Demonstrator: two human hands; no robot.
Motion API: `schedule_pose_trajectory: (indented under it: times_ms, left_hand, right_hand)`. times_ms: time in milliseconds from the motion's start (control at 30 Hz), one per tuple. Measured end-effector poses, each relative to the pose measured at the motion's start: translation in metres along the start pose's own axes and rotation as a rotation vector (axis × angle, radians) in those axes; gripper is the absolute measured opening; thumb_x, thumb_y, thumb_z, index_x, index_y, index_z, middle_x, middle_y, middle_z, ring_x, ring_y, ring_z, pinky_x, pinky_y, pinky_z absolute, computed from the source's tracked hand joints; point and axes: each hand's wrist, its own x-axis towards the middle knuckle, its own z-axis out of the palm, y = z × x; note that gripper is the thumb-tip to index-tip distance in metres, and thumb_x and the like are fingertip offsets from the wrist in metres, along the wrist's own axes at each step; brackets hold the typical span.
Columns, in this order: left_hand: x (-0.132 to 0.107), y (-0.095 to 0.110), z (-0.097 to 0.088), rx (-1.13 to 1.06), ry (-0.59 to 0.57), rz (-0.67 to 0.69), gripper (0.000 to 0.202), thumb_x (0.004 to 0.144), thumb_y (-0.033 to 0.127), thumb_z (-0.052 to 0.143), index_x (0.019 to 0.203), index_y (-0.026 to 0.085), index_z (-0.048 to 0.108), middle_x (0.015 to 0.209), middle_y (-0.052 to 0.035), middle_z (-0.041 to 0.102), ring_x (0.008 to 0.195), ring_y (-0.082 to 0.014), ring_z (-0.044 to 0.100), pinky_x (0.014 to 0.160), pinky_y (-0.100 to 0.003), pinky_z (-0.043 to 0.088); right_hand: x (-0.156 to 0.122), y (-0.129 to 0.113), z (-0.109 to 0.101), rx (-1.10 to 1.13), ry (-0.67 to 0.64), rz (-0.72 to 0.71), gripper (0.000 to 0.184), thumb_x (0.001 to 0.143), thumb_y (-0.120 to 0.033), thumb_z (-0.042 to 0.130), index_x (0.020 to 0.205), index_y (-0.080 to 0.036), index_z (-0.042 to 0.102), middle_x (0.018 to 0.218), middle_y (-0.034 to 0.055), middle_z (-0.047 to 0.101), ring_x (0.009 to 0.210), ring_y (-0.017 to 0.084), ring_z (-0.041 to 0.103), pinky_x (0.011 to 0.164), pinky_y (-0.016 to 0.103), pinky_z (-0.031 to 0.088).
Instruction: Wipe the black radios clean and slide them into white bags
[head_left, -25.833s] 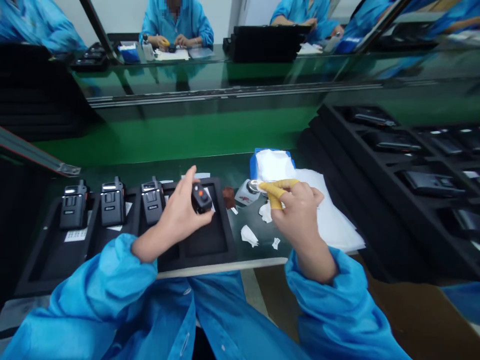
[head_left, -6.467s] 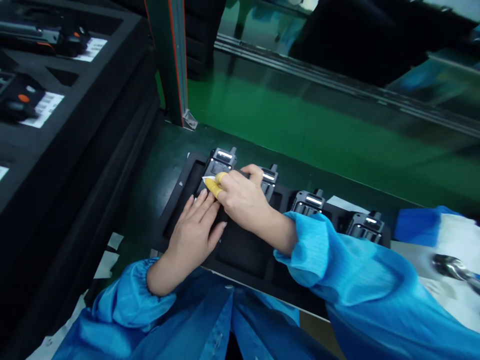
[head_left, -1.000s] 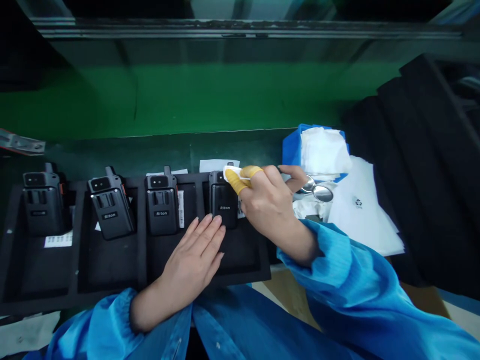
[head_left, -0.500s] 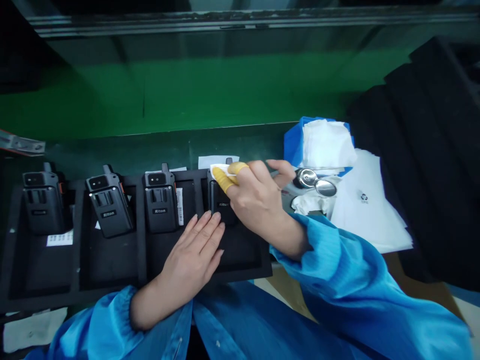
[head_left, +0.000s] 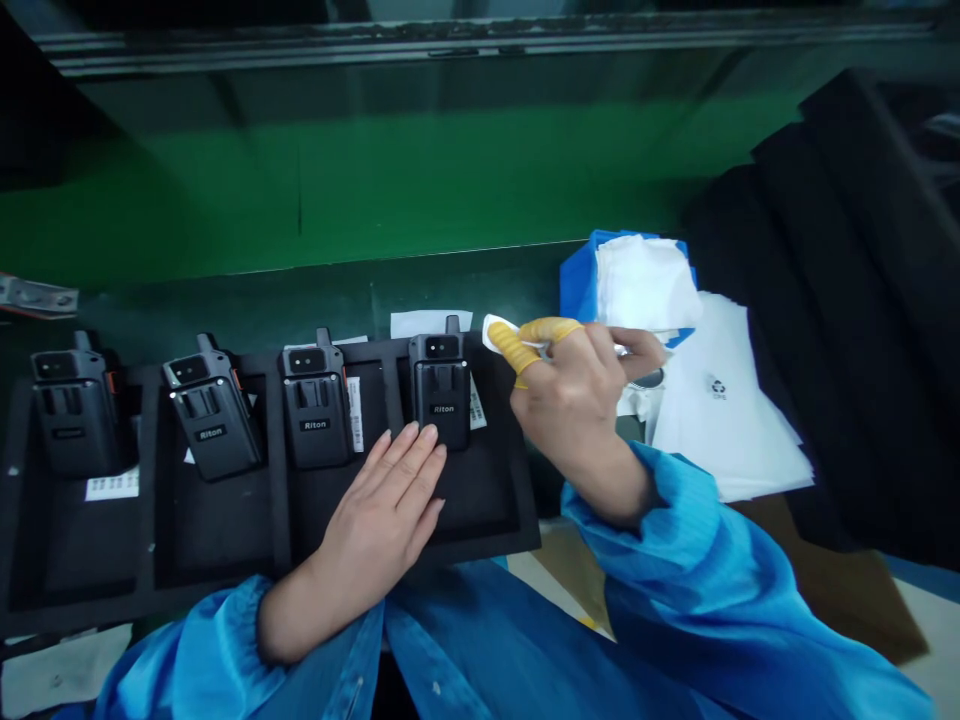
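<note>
Several black radios stand in a black foam tray [head_left: 480,520]. My left hand [head_left: 386,510] lies flat on the tray, fingers stretched out, its fingertips touching the bottom of the rightmost radio [head_left: 441,392]. My right hand [head_left: 577,390], with yellow finger cots on two fingers, pinches a small white wipe [head_left: 496,333] just right of that radio, clear of it.
A blue box of white wipes [head_left: 637,280] and a stack of white sheets [head_left: 727,410] lie to the right. A metal dispenser is mostly hidden behind my right hand. Black foam trays [head_left: 862,300] are stacked at far right. A green conveyor belt [head_left: 375,190] runs behind.
My right hand has drawn the wipe off the top of the rightmost radio and moved right, uncovering it. My left hand has stayed put.
</note>
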Motion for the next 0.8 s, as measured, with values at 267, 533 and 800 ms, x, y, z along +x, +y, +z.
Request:
schedule_pose_trajectory:
  times_ms: [267, 533, 800]
  left_hand:
    - [0.000, 0.000, 0.000, 0.022, 0.006, 0.006, 0.034, 0.094, 0.018, 0.047, 0.126, 0.008, 0.055, 0.131, -0.0147, 0.063, 0.124, -0.0279, 0.058, 0.101, -0.045, 0.053]
    - [-0.001, 0.000, 0.001, 0.018, 0.003, -0.005, 0.036, 0.094, 0.018, 0.048, 0.128, 0.009, 0.054, 0.132, -0.0136, 0.062, 0.125, -0.0268, 0.057, 0.103, -0.044, 0.051]
    - [-0.002, 0.001, 0.001, 0.033, -0.008, -0.013, 0.038, 0.093, 0.019, 0.050, 0.129, 0.008, 0.053, 0.133, -0.0153, 0.061, 0.127, -0.0279, 0.056, 0.104, -0.045, 0.050]
  right_hand:
    - [0.022, -0.018, 0.008, 0.206, -0.081, -0.268, 0.030, 0.094, -0.018, 0.045, 0.079, -0.026, 0.070, 0.079, 0.0000, 0.057, 0.086, 0.015, 0.041, 0.091, 0.040, 0.017]
    - [0.022, 0.006, 0.006, 0.186, -0.133, -0.348, 0.043, 0.102, -0.022, 0.030, 0.085, -0.028, 0.069, 0.082, -0.0038, 0.061, 0.083, 0.014, 0.041, 0.089, 0.038, 0.017]
    - [0.033, -0.001, 0.006, 0.126, -0.109, -0.463, 0.039, 0.100, -0.020, 0.034, 0.078, -0.026, 0.065, 0.085, -0.0061, 0.065, 0.085, 0.014, 0.042, 0.090, 0.039, 0.016]
